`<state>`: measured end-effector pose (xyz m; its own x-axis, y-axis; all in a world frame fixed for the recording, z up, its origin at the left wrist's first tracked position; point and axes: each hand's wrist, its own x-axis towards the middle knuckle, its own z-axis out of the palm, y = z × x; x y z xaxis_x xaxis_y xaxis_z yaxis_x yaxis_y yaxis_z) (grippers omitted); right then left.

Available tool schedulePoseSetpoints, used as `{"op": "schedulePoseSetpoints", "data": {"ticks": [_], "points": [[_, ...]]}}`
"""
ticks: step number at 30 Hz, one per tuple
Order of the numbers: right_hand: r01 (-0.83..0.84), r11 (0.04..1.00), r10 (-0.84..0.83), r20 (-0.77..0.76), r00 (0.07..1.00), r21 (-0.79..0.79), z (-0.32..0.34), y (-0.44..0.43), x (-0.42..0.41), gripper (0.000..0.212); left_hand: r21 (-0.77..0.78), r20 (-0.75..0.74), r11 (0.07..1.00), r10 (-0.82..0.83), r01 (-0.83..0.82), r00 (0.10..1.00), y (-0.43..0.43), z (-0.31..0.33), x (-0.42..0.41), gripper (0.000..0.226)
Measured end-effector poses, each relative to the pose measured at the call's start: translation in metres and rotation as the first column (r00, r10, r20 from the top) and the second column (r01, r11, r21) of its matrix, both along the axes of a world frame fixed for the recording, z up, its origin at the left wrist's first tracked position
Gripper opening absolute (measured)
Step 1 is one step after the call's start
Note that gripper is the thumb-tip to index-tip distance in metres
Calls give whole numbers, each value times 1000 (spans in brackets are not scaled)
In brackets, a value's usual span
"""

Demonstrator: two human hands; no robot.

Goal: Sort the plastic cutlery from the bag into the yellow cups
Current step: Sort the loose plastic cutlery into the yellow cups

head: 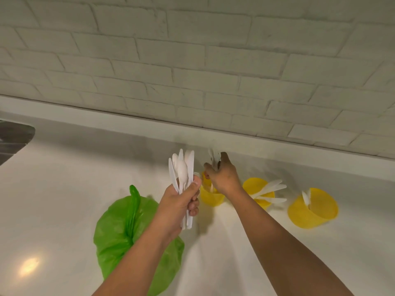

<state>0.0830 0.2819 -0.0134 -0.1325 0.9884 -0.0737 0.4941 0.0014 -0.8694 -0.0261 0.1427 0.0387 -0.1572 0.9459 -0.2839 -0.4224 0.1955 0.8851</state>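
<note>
Left grip [181,201] curled tight round bundle of white plastic cutlery [181,171]. Right grip [222,178] pinches blurred white plastic piece [214,159] above leftmost yellow plastic cup [210,199].

Dim warm light; glare spot on counter [28,267]; wide-angle edge distortion.

— Where's the cutlery?
— White bundle [181,178] upright at centre, a blurred piece [213,156] just right of it; more leans from the middle cup [250,184] and right cup [316,214].
— The bag [119,227]?
— Green, crumpled, lower centre-left; the left cup [210,198] is up and right of it.
</note>
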Motion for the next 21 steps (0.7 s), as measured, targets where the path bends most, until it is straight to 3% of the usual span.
{"op": "schedulePoseSetpoints", "data": {"ticks": [8,11,13,15,18,21], "points": [[-114,952,-18,424,906,285,25,-18,20,41,-3,43,1000,-20,20,999,2,3,-2,9],[-3,924,-78,195,978,383,41,-42,29,25,11,132,999,-44,42,990,1,2,2,26],[76,955,-64,-53,997,285,49,-64,36,10,28,165,998,-57,53,985,0,0,6,34],[7,993,17,-209,978,117,56,-86,41,5,30,163,998,-60,56,985,0,-1,10,42],[-143,985,158,-153,976,100,50,-110,42,10,42,117,995,-92,87,989,-1,0,21,49],[-107,982,124,-104,987,158,45,-119,41,13,44,152,992,-121,115,981,-1,1,33,52]]}}
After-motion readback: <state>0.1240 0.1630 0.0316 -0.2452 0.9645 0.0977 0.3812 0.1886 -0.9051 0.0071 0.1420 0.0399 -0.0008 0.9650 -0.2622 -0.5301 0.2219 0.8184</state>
